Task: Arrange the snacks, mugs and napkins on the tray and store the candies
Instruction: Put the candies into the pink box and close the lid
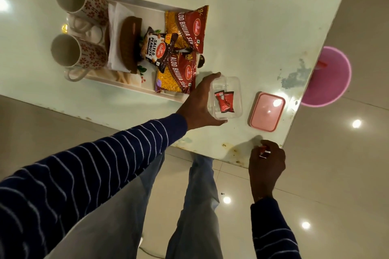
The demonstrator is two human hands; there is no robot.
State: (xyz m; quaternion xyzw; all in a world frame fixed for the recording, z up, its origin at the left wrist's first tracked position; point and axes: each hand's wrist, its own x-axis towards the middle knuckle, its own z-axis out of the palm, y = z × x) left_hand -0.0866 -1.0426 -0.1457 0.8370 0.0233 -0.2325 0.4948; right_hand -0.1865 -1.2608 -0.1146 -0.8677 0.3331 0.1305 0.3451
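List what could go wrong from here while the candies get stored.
1. The right hand pinches a candy right at the table's corner; a slip would likely send it to the floor.
2. The left hand grips the clear container from one side only, so it may tip or slide.
3. The pink lid lies near the table edge and could be knocked off.

Long navy sleeves (101, 164) with thin white wavy stripes; light grey-blue trousers (189, 206); hands bare.
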